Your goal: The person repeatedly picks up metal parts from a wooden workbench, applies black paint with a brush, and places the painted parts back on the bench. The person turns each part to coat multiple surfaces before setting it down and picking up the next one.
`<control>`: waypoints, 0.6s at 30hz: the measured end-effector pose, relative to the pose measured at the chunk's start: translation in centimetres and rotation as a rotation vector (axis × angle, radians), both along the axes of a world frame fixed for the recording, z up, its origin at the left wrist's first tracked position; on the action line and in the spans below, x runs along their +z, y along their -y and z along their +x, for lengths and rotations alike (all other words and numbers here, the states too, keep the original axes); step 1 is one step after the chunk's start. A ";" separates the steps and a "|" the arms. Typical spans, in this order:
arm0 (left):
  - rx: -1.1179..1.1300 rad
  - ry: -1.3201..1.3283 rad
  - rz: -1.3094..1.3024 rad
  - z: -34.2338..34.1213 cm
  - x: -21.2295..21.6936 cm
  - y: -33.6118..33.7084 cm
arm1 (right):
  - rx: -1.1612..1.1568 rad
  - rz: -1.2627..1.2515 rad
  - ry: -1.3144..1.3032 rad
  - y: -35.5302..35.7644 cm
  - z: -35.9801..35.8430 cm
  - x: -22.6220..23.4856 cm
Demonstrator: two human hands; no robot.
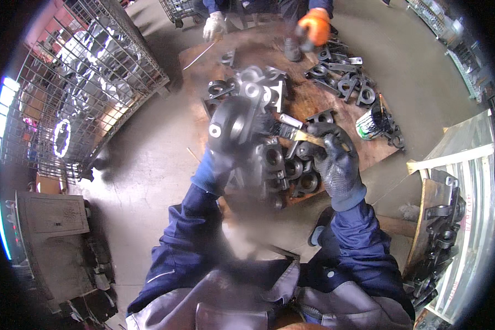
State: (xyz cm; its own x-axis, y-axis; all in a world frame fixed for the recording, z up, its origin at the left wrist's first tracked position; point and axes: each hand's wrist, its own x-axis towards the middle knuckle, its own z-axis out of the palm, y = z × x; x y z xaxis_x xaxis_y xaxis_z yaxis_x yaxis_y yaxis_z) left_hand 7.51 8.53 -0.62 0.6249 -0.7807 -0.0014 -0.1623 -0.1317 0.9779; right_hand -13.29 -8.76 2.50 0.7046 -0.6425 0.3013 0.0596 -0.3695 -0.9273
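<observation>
Paintbrush point(285, 130) in the right hand point(335, 159): the gloved fingers are wrapped tight around its pale wooden handle, and the dark bristles point left, touching the black metal casting point(234, 125) that the left hand point(220, 159) holds up. That hand, in a dark glove too, grips the casting from below, fingers closed on its lower part; the round face with a small pale spot is turned toward the camera. Both hands hang above a low wooden board point(313, 102) on the concrete floor, heaped with more dark castings point(283, 165) just beneath the brush. A small paint can point(368, 125) stands at the board's right edge. At the far side another person's white-gloved hand point(214, 25) and orange-gloved hand point(315, 25) are at work. A wire cage point(88, 82) stands to the left.
</observation>
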 end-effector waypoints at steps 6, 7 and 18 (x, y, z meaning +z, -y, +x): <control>0.026 0.212 -0.217 1.1 -1.5 0.5 | 0.082 0.256 0.035 -1.7 1.4 -0.3; 0.026 0.230 -0.220 1.3 -1.5 0.7 | 0.069 0.231 0.009 -2.0 1.5 -0.1; 0.000 0.112 -0.197 0.3 1.5 1.0 | 0.251 0.272 0.155 -3.1 2.2 2.4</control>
State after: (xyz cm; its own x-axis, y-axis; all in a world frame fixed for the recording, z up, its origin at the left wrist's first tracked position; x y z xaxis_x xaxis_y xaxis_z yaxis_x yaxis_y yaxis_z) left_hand 7.80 7.48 0.90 0.6123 -0.7592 0.2207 -0.2718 0.0600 0.9605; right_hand -11.05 -5.65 4.88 0.8092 -0.5273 0.2591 0.2636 -0.0683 -0.9622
